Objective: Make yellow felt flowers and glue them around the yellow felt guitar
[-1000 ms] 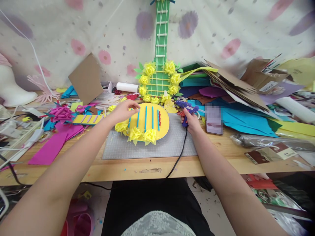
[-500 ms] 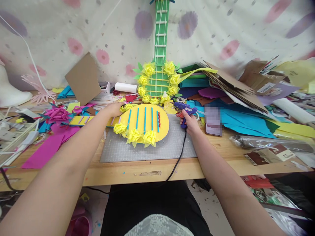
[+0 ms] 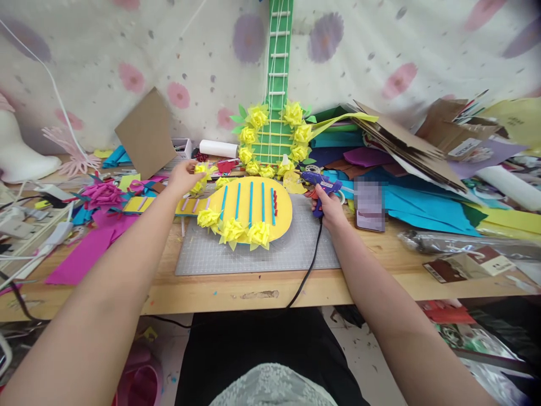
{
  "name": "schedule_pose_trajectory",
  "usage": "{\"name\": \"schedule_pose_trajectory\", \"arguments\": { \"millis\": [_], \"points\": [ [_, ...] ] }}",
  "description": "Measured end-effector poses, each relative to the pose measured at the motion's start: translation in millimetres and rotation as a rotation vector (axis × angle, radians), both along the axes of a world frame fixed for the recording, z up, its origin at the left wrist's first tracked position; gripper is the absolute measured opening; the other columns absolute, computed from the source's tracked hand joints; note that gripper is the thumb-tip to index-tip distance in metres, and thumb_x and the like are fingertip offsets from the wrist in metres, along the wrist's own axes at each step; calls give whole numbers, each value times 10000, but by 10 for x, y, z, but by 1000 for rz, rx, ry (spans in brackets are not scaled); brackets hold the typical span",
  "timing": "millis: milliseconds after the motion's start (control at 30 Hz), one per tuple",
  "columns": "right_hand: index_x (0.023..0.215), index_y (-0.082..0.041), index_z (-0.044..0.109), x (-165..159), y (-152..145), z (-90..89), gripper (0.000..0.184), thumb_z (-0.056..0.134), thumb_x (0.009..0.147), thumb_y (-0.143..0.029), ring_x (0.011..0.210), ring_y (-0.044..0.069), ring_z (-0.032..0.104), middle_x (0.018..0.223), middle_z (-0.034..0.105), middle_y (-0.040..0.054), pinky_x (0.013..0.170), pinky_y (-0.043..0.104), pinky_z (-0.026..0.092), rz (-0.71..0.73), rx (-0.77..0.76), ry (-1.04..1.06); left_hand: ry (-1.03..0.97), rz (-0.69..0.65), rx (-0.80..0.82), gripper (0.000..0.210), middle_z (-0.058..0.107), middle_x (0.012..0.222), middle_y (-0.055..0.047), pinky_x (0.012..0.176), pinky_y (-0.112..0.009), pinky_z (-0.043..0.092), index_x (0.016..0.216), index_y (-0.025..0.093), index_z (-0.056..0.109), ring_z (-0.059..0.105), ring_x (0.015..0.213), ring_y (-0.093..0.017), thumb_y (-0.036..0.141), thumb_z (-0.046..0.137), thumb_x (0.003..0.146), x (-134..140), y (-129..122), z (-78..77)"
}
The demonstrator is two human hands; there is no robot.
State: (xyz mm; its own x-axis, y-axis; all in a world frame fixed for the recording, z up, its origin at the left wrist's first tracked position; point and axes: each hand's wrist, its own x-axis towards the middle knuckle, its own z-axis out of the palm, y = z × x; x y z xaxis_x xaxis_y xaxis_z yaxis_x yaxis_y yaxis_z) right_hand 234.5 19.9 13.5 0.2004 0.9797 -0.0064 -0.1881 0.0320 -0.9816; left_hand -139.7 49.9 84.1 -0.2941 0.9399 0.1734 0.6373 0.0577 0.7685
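Pinched in my left hand (image 3: 185,177) is a yellow paper flower (image 3: 202,176), raised just above the neck of a yellow craft guitar (image 3: 276,211). The guitar lies flat on a grey cutting mat (image 3: 253,262), with blue strips and a row of red bits across its body. Several yellow flowers (image 3: 231,231) sit along its near edge, and another (image 3: 224,181) shows at its far edge. My right hand (image 3: 330,208) grips a purple hot glue gun (image 3: 320,183) to the right of the guitar, its nozzle pointing left. A black cord hangs from its handle.
A green craft guitar (image 3: 274,135) ringed with yellow flowers leans upright at the back. Coloured sheets and cardboard (image 3: 406,144) pile up at right, beside a phone (image 3: 370,206). Magenta paper (image 3: 84,254) and a power strip (image 3: 42,248) lie at left.
My left hand has lifted and moved a little left, and a yellow flower now shows in its fingers. My right hand keeps the glue gun in about the same place.
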Motion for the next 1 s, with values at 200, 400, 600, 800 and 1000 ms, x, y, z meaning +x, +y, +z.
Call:
{"name": "schedule_pose_trajectory", "arguments": {
  "millis": [200,400,600,800,1000],
  "points": [
    [703,-187,545,-22,4,106,395,678,605,-545,438,39,413,685,629,1,372,170,386,31,55,-21,-971,-20,-38,175,612,972,-58,777,-315,520,892,213,550,588,929,-176,315,506,757,98,-273,24],
    [666,-183,577,-186,-50,504,371,646,659,-548,413,46,408,626,605,12,362,187,357,252,125,-250,-1248,-148,-164,219,628,904,-71,757,-298,525,884,184,557,595,884,-163,345,424,820,444,-521,-8],
    [626,-163,576,-594,-98,888,383,644,669,-537,386,57,402,455,493,-14,352,196,317,381,152,-545,-1256,-288,-271,243,640,885,-61,615,-258,514,905,174,587,599,780,-152,346,425,850,582,-504,107],
    [677,-168,576,-906,-102,1051,400,660,625,-555,396,47,412,521,543,-15,356,188,319,460,170,-602,-1239,-353,-323,229,638,811,-55,560,-239,501,901,158,596,591,673,-135,246,387,871,601,-487,165],
    [760,-157,603,-1001,-138,1028,462,613,638,-602,428,56,430,582,563,-3,408,208,352,499,160,-752,-1295,-417,-325,229,652,779,-63,557,-264,509,965,151,596,596,625,-146,227,405,862,573,-483,58]
  ]
}}
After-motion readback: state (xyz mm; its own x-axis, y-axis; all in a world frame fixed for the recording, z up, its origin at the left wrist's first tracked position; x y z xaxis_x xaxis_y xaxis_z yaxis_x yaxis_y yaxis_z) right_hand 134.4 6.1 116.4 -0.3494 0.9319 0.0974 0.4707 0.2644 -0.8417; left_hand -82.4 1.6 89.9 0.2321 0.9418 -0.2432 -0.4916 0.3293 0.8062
